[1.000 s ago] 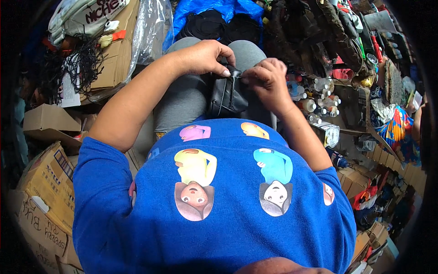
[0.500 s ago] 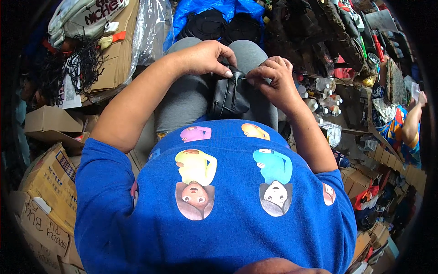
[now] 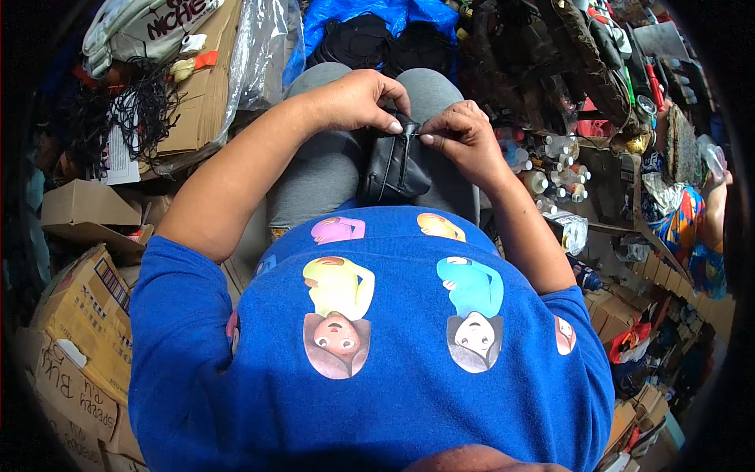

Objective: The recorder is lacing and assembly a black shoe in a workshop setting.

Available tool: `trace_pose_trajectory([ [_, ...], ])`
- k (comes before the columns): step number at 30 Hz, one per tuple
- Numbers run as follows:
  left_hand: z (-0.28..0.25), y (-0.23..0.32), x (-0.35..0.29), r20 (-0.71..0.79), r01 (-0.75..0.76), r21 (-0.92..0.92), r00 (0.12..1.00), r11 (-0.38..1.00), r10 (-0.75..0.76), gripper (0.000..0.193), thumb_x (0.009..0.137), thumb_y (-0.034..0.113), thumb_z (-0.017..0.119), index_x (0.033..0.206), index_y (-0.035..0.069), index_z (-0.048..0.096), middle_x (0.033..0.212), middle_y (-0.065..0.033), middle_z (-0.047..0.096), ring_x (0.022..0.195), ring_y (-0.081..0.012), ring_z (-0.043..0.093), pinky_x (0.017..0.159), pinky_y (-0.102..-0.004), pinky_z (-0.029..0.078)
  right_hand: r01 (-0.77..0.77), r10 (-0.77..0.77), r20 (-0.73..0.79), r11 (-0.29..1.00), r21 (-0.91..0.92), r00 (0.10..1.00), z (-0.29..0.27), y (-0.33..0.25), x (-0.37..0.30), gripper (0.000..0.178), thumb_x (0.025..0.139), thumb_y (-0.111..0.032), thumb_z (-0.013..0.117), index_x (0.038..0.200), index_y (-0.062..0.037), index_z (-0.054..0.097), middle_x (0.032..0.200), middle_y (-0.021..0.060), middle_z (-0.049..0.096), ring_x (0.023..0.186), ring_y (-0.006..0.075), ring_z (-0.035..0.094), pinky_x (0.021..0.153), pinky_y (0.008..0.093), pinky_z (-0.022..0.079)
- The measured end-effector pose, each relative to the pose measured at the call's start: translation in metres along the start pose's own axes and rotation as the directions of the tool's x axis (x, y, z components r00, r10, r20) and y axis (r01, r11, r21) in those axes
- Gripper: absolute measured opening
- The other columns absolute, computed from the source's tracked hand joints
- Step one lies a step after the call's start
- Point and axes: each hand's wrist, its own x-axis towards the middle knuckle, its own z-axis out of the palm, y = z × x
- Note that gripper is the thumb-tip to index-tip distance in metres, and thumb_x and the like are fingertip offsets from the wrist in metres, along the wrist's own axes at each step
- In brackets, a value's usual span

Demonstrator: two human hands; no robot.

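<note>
Left hand [image 3: 360,101] pinching black stitched leather-like piece [image 3: 399,171] by top; right hand [image 3: 469,143] fingertips narrow at its edge; can't tell if gripping.

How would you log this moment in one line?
left hand: holds top of black stitched piece; right hand: beside its top; grey trousers: beneath; bottles: right side

place: cluttered workshop | signs: clustered bottles [image 3: 535,183], tangled black cords [image 3: 153,114], cardboard boxes [image 3: 79,222] piled around
</note>
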Motion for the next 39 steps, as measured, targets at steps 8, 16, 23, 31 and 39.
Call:
trace_pose_trajectory([
  [8, 0.003, -0.003, -0.002, -0.032, -0.041, -0.039, 0.999, 0.998, 0.039, 0.027, 0.075, 0.012, 0.073, 0.098, 0.002, 0.066, 0.082, 0.0002, 0.062, 0.078, -0.0083, 0.054, 0.074, -0.0248, 0.043, 0.143, -0.167, -0.048, 0.937, -0.317, 0.985, -0.015, -0.022, -0.002, 0.014, 0.071, -0.016, 0.073, 0.083, -0.0208, 0.071, 0.079, -0.0018, 0.061, 0.094, 0.0204, 0.052, 0.093, 0.0435, 0.029],
  [16, 0.004, -0.003, -0.001, -0.023, -0.065, -0.027, 0.998, 0.998, 0.064, 0.026, 0.076, 0.012, 0.072, 0.098, 0.001, 0.065, 0.083, -0.0001, 0.062, 0.08, -0.008, 0.054, 0.074, -0.024, 0.043, 0.003, -0.003, -0.006, 0.998, 0.059, 1.0, -0.004, 0.002, -0.001, 0.011, 0.073, -0.017, 0.074, 0.083, -0.0151, 0.072, 0.077, 0.0, 0.062, 0.087, 0.0191, 0.054, 0.087, 0.0348, 0.035],
  [23, 0.013, -0.014, -0.005, -0.079, -0.103, -0.141, 0.993, 0.985, 0.092, 0.022, 0.077, 0.008, 0.071, 0.096, 0.001, 0.064, 0.082, 0.0002, 0.061, 0.077, -0.0074, 0.054, 0.071, -0.0221, 0.044, 0.023, -0.014, -0.08, 0.992, 0.12, 0.997, 0.009, -0.002, -0.003, 0.01, 0.072, -0.019, 0.075, 0.081, -0.0143, 0.072, 0.073, 0.0001, 0.061, 0.086, 0.0172, 0.054, 0.085, 0.0348, 0.035],
  [31, 0.007, 0.001, -0.028, -0.292, -0.096, 0.182, 0.945, 0.979, 0.147, 0.03, 0.086, 0.01, 0.059, 0.115, 0.004, 0.054, 0.089, -0.0028, 0.055, 0.081, -0.0102, 0.054, 0.076, -0.0236, 0.044, 0.109, -0.132, -0.128, 0.979, -0.172, 0.983, 0.008, -0.012, -0.024, 0.026, 0.07, -0.015, 0.074, 0.095, -0.0221, 0.072, 0.08, -0.0029, 0.058, 0.088, 0.0186, 0.051, 0.087, 0.0368, 0.03],
  [39, 0.018, 0.034, -0.06, -0.396, -0.075, 0.28, 0.899, 0.957, 0.187, 0.025, 0.08, -0.004, 0.058, 0.098, 0.007, 0.07, 0.086, -0.0078, 0.054, 0.078, -0.0205, 0.056, 0.071, -0.0306, 0.047, 0.121, -0.124, -0.015, 0.985, -0.123, 0.992, -0.006, -0.006, -0.021, 0.035, 0.072, -0.002, 0.063, 0.102, -0.0164, 0.071, 0.079, -0.0001, 0.056, 0.086, 0.0183, 0.05, 0.085, 0.032, 0.035],
])
